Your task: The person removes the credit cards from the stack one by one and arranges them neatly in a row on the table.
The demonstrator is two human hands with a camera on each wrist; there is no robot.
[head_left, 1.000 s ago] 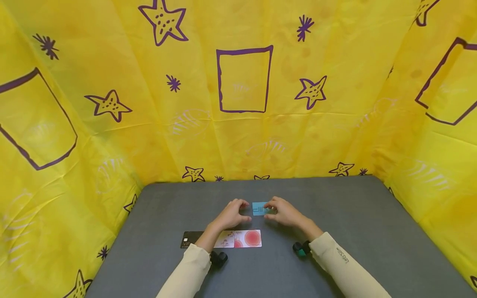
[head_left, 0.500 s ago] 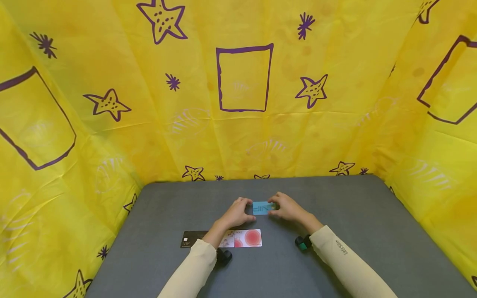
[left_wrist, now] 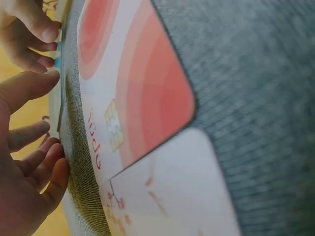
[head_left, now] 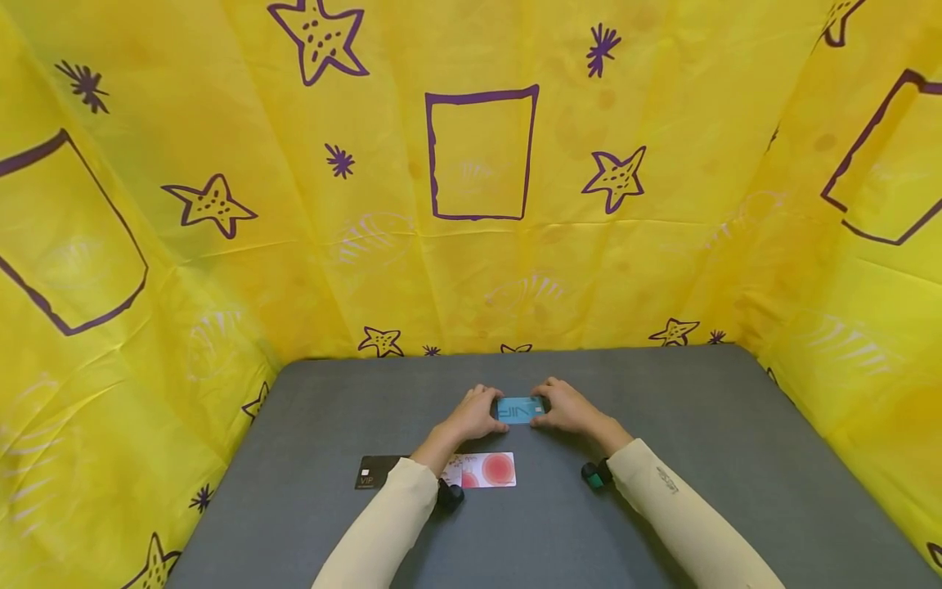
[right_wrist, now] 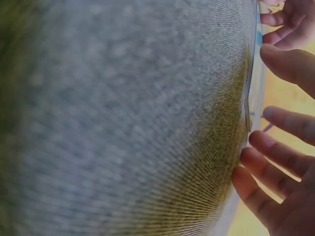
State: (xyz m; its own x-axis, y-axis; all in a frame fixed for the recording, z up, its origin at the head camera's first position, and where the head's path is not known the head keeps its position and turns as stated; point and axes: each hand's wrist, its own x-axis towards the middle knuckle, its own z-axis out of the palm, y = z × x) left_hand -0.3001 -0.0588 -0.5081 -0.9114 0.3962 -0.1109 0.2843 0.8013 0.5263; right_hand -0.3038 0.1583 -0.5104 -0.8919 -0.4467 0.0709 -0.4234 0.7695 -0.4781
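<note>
A light blue bank card (head_left: 518, 411) with dark markings and a chip lies flat near the middle of the grey table, its long side running left to right. My left hand (head_left: 477, 412) grips its left end, thumb at the near corner and fingers at the far one. At the right end, my right hand (head_left: 568, 407) holds it the same way. In the left wrist view, the left hand (left_wrist: 34, 142) shows with bent fingers low at the table. The right wrist view shows the right hand (right_wrist: 283, 157), its lower fingertips at the table surface.
Nearer to me lies a row of cards: a black VIP card (head_left: 377, 472), a white card with flower sprigs (head_left: 452, 473) and a white card with red circles (head_left: 495, 469). My left forearm covers part of the row. Yellow patterned cloth (head_left: 482, 286) surrounds the table (head_left: 662, 393).
My left hand has moved right to the blue card's left end. The right hand has shifted slightly right to its right end, uncovering the chip. The card itself stays almost in place.
</note>
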